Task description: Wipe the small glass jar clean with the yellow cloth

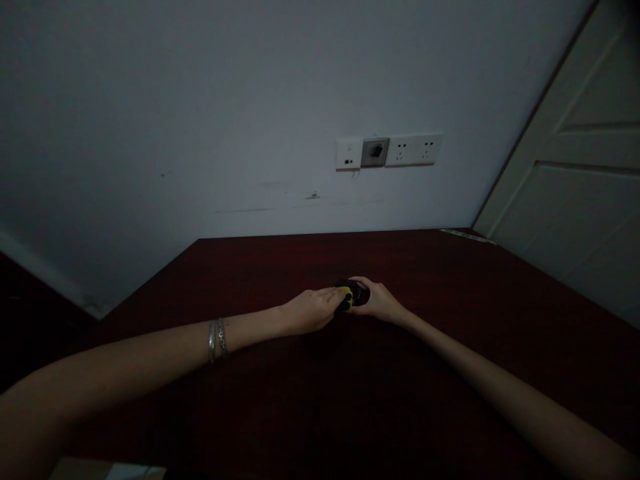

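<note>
Both grips closed, the left hand (315,311) pinches a yellow-and-black piece (346,299); just right, the right hand (379,301) clasps a dark object (359,295), long axis unclear.

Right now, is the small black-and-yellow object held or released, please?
Held: the left hand and right hand grip the object from opposite sides.

Dark-red tabletop (280,260); thin strip (467,236) at far-right corner.

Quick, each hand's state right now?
Left hand: closed on a small yellow-and-black object, material unclear.
Right hand: curled around a small dark object right beside it; shape unclear.
</note>
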